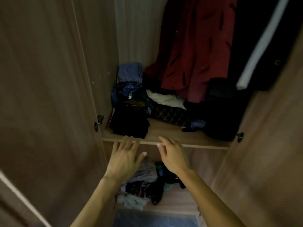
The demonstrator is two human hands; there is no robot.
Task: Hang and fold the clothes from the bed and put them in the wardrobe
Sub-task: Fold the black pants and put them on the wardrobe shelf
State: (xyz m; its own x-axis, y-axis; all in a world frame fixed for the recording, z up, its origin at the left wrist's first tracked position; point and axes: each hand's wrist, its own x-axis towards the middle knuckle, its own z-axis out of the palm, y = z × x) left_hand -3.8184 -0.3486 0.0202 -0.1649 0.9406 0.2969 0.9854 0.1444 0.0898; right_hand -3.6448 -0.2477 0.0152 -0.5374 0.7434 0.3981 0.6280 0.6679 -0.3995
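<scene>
Both bare hands, left [125,155] and right [172,154], reach with fingers spread, holding nothing, at the front edge of the brown wooden wardrobe shelf [164,133]. Folded black clothes [129,123] sit at 12 o'clock from the left hand; a dark red hanging garment [196,51] at 1 o'clock.

Two hands [126,154] [172,154] showing; two shelves [172,128] [177,202] carrying clothes; two garments hanging: one red [193,54], one black [262,38]; two doors [41,95] [270,136] standing open.
</scene>
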